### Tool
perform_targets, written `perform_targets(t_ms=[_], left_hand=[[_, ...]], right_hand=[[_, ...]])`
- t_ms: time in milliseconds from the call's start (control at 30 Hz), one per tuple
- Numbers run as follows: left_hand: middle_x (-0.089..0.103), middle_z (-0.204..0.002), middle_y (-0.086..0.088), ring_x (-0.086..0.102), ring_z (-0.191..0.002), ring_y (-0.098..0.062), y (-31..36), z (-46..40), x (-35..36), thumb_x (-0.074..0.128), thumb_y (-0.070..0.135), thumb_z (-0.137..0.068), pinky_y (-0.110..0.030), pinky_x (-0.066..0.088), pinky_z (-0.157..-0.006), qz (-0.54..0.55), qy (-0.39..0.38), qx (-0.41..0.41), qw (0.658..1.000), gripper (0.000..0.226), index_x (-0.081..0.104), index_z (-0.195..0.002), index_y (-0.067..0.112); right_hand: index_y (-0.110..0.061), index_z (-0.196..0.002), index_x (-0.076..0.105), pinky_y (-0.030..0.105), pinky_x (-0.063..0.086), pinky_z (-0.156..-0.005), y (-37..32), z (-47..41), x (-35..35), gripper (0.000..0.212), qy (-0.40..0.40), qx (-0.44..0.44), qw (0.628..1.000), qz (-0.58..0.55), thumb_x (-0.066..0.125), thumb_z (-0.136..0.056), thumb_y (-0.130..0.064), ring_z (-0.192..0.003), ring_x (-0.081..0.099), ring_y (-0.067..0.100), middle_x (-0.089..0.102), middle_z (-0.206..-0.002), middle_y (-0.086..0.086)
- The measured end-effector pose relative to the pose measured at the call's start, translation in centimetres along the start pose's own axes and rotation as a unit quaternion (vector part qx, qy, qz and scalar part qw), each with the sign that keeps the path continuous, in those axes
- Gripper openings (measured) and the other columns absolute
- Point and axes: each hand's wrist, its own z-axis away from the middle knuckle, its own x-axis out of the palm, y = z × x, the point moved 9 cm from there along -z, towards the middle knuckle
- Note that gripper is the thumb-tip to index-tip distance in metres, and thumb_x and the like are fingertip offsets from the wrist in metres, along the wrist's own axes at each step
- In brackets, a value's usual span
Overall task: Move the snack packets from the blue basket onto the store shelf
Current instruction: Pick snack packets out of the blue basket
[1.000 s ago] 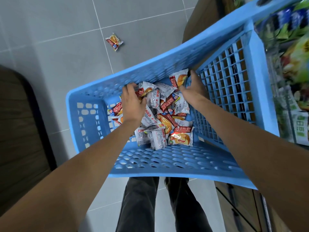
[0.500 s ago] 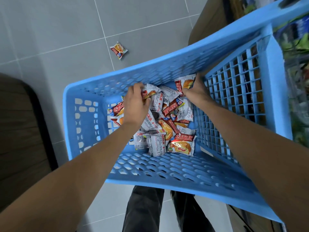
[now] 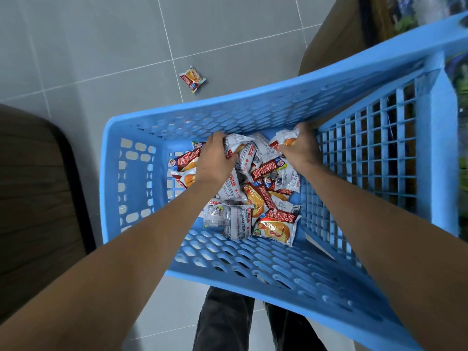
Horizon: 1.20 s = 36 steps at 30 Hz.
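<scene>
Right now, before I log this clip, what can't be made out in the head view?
- Store shelf: blurred and cut off by the right edge; its goods are unreadable.
- Fingers of the left hand and right hand: curled into the snack packets; how many each holds is hidden.
- Packets low in the blue basket: covered by the pile.
- Stray packet on the floor: print too small.

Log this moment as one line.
stage: grabbing | left hand: grips packets | right hand: grips packet | blue basket: packets inside | stray packet: floor
</scene>
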Motion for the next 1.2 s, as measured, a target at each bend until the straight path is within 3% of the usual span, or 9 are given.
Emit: perform_targets(t_ms=[167,300,433,567,667,733,900,1067,1200], left_hand=[[0.063,-0.092,-0.012,0.057,-0.075,-0.027,-0.5,0.2,-0.7,0.063,0.021,-0.084,-0.030,0.041,-0.060,0.040,-0.021,-0.018,0.999,0.041,0.046,-0.120,0.010],[0.060,-0.086,-0.001,0.052,-0.071,-0.018,-1.0,1.3,-2.3,0.063,0.025,-0.084,-0.027,0.039,-0.053,0.108,-0.005,-0.041,0.993,0.032,0.054,-0.112,0.012],[0.058,-0.084,0.004,0.055,-0.073,-0.017,-3.1,4.2,-4.3,0.062,0.033,-0.084,-0.030,0.046,-0.066,0.246,0.038,-0.133,0.959,0.027,0.054,-0.104,0.017],[0.049,-0.123,0.001,0.065,-0.086,-0.015,-4.7,9.1,-5.4,0.063,0.042,-0.083,-0.021,0.048,-0.065,0.340,0.007,-0.229,0.912,0.077,0.022,-0.143,0.015],[0.059,-0.120,-0.009,0.066,-0.082,-0.014,-4.0,12.9,-6.7,0.063,0.027,-0.086,-0.024,0.056,-0.073,0.419,-0.027,-0.222,0.880,0.066,0.030,-0.139,0.007],[0.065,-0.104,-0.004,0.067,-0.081,-0.012,-3.0,15.3,-7.8,0.060,0.021,-0.088,-0.028,0.057,-0.079,0.434,-0.046,-0.197,0.878,0.039,0.046,-0.123,0.010],[0.066,-0.081,0.001,0.061,-0.068,-0.011,0.3,21.7,-9.7,0.056,0.022,-0.090,-0.028,0.053,-0.070,0.451,-0.059,-0.197,0.868,0.015,0.054,-0.103,0.016],[0.065,-0.093,0.005,0.062,-0.083,-0.013,5.9,27.0,-9.0,0.050,0.025,-0.093,-0.035,0.051,-0.075,0.455,-0.111,-0.175,0.866,0.006,0.054,-0.097,0.026],[0.063,-0.114,0.001,0.063,-0.099,-0.016,11.6,31.8,-6.7,0.047,0.036,-0.094,-0.042,0.052,-0.087,0.402,-0.158,-0.126,0.893,0.029,0.048,-0.121,0.027]], right_hand=[[-0.007,-0.106,0.049,0.028,0.045,-0.066,0.1,0.7,-0.1,0.034,-0.012,0.001,1.000,-0.026,0.069,-0.079,-0.010,-0.093,0.056,0.027,0.055,-0.111,0.015],[-0.013,-0.086,0.043,0.030,0.034,-0.059,0.8,2.0,-1.1,0.025,-0.025,0.002,1.000,-0.002,0.067,-0.081,-0.021,-0.074,0.046,0.023,0.049,-0.081,0.005],[-0.013,-0.092,0.048,0.032,0.037,-0.062,1.1,4.9,-3.2,0.026,0.017,0.045,0.998,-0.041,0.062,-0.083,-0.033,-0.079,0.052,0.026,0.054,-0.088,0.007],[-0.014,-0.101,0.057,0.044,0.053,-0.090,1.3,10.0,-3.8,0.025,-0.022,0.129,0.969,-0.211,0.059,-0.088,-0.034,-0.101,0.063,0.029,0.062,-0.113,0.012],[-0.024,-0.080,0.054,0.029,0.060,-0.071,0.0,15.6,-4.6,0.013,-0.067,0.135,0.930,-0.334,0.057,-0.092,-0.027,-0.074,0.069,0.019,0.068,-0.093,0.010],[-0.022,-0.081,0.053,0.020,0.057,-0.056,-0.8,19.6,-5.8,0.013,-0.071,0.139,0.906,-0.393,0.057,-0.093,-0.025,-0.063,0.065,0.013,0.065,-0.082,0.001],[-0.022,-0.091,0.059,0.028,0.057,-0.063,-0.7,28.3,-9.5,0.009,-0.084,0.154,0.872,-0.456,0.052,-0.095,-0.025,-0.075,0.065,0.025,0.065,-0.096,0.012],[-0.014,-0.111,0.054,0.025,0.058,-0.058,2.5,35.7,-14.7,0.018,-0.054,0.153,0.820,-0.549,0.050,-0.096,-0.024,-0.072,0.067,0.019,0.066,-0.096,0.011],[-0.016,-0.110,0.058,0.030,0.059,-0.067,7.6,41.0,-19.4,0.019,-0.010,0.118,0.825,-0.552,0.049,-0.096,-0.026,-0.075,0.070,0.018,0.069,-0.094,0.007]])
